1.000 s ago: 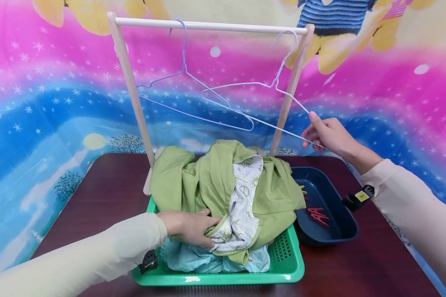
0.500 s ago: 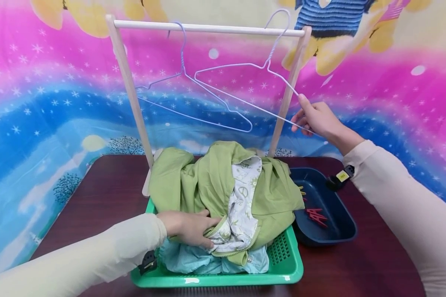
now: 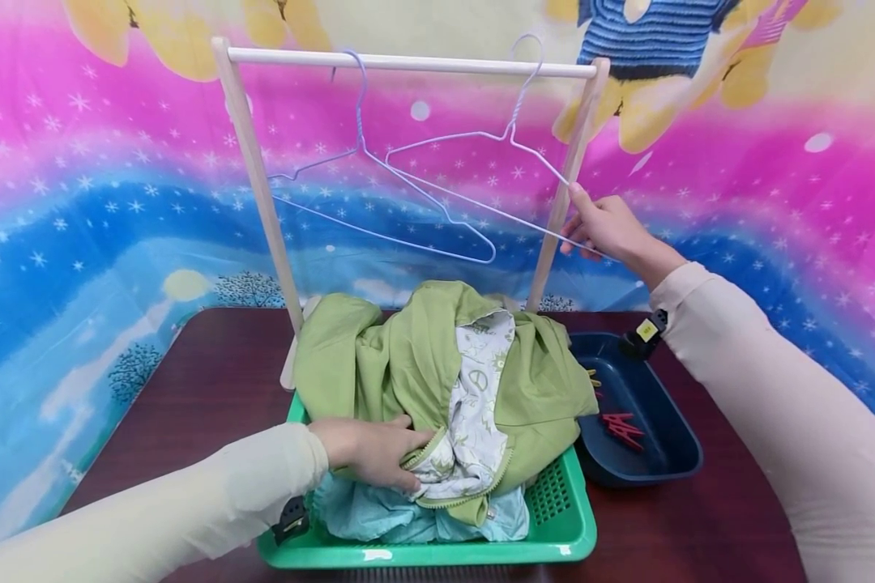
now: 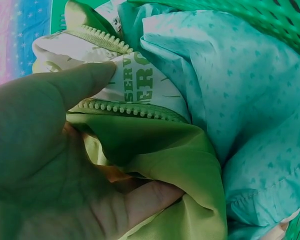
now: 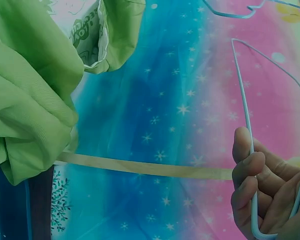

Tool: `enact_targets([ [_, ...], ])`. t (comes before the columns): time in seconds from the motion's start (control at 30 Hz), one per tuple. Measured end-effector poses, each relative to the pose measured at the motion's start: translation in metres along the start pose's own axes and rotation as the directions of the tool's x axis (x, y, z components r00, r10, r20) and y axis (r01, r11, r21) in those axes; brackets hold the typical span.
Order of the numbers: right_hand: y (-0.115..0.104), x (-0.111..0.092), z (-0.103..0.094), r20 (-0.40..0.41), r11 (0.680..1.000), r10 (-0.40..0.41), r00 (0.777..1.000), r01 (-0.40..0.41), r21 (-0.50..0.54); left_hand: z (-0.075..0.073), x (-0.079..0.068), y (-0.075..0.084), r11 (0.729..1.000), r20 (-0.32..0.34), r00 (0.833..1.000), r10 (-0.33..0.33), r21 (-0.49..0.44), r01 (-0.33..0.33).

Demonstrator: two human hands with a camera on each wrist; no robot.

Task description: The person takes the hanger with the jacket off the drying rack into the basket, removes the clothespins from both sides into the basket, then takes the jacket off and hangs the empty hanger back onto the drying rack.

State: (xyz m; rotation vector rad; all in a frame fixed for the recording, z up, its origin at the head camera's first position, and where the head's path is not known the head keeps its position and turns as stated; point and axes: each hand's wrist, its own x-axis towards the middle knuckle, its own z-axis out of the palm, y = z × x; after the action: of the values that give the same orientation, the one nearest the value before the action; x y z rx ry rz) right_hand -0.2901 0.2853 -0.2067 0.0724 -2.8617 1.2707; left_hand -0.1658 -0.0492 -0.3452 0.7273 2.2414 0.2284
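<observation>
In the head view my right hand (image 3: 607, 227) holds one end of a pale lilac wire hanger (image 3: 467, 191). Its hook overlaps the wooden rack's (image 3: 408, 61) top rod near the right post. Fingers curl round the hanger's wire (image 5: 246, 112) in the right wrist view. My left hand (image 3: 375, 452) grips the zipper edge of a green jacket (image 3: 401, 356), thumb on the white printed lining (image 4: 135, 82) and the other fingers partly hidden in the folds. The jacket lies heaped on a light blue garment (image 4: 240, 90) in a green plastic basket (image 3: 583, 510).
A second lilac hanger (image 3: 394, 236) hangs on the left half of the rod. Right of the basket, a dark blue tray (image 3: 663, 413) holds red clothespins (image 3: 622, 429) and yellow ones. The dark wooden table (image 3: 204, 405) backs onto a patterned cloth backdrop (image 3: 117, 202).
My right hand has moved left and a little up with the hanger; its hook rose above the rod, then came lower and further left. The left hand stays on the jacket.
</observation>
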Motion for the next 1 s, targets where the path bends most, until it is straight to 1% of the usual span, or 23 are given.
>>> enact_targets([
  [0.17, 0.007, 0.003, 0.005, 0.023, 0.999, -0.002, 1.000, 0.003, -0.034, 0.000, 0.000, 0.000, 1.000, 0.003, 1.000, 0.000, -0.005, 0.000],
  [0.3, 0.013, 0.002, 0.009, 0.037, 1.000, 0.021, 0.999, -0.020, -0.022, 0.001, 0.001, 0.000, 1.000, 0.007, 1.000, 0.001, -0.008, -0.001],
  [0.4, 0.016, 0.002, 0.010, 0.048, 1.000, 0.030, 0.998, -0.030, -0.005, 0.001, 0.000, 0.000, 1.000, 0.012, 1.000, 0.001, 0.008, -0.001],
  [0.5, 0.019, 0.002, 0.010, 0.056, 0.999, 0.034, 0.998, -0.034, -0.009, -0.001, -0.003, 0.000, 1.000, 0.027, 1.000, 0.003, 0.029, -0.004],
  [0.6, 0.024, 0.001, 0.009, 0.056, 0.999, 0.047, 0.997, -0.045, -0.026, -0.006, -0.008, 0.000, 0.999, 0.051, 0.998, 0.026, 0.025, -0.028],
  [0.73, 0.034, -0.003, 0.005, 0.059, 0.996, 0.069, 0.996, -0.066, -0.053, -0.016, -0.017, -0.004, 0.993, 0.055, 0.991, 0.119, -0.023, -0.118],
  [0.8, 0.040, -0.007, 0.003, 0.065, 0.995, 0.081, 0.995, -0.078, -0.058, -0.023, -0.022, -0.006, 0.986, 0.026, 0.986, 0.163, -0.046, -0.162],
  [0.87, 0.046, -0.010, 0.000, 0.072, 0.994, 0.094, 0.993, -0.089, -0.070, -0.030, -0.028, -0.010, 0.979, -0.024, 0.980, 0.195, -0.060, -0.196],
  [0.93, 0.052, -0.012, -0.003, 0.086, 0.992, 0.110, 0.990, -0.104, -0.071, -0.038, -0.034, -0.014, 0.972, -0.093, 0.973, 0.211, -0.085, -0.219],
  [1.0, 0.057, -0.015, -0.005, 0.100, 0.991, 0.123, 0.987, -0.116, -0.070, -0.046, -0.039, -0.020, 0.963, -0.168, 0.959, 0.228, -0.109, -0.247],
])
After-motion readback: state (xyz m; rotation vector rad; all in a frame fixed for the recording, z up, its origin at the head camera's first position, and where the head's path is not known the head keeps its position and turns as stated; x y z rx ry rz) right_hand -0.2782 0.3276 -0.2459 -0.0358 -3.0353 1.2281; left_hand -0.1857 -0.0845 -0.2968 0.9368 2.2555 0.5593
